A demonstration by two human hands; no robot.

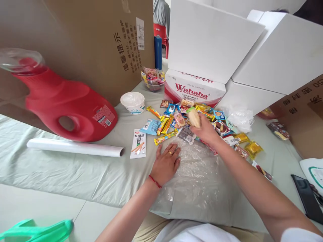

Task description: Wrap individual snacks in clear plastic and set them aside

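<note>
My left hand (168,160) lies flat with fingers spread at the left edge of a clear plastic bag (199,178) on the cloth. With my right hand (205,129) I grip a pale wrapped snack (193,118) that has a green end, held over a heap of packaged snacks. A dark snack packet (186,135) lies just below it. In the heap are several yellow snack sticks (165,137), a pink packet (179,120) and a light blue packet (150,127). Left of the heap lies a white packet of spicy strips (138,144).
A red detergent bottle (75,104) and a white roll (75,148) are at left. Behind stand a paper bowl (133,103), a snack-filled clear tub (153,80) and a Wahaha box (195,88). A crumpled plastic bag (238,117) and a phone (306,195) are at right.
</note>
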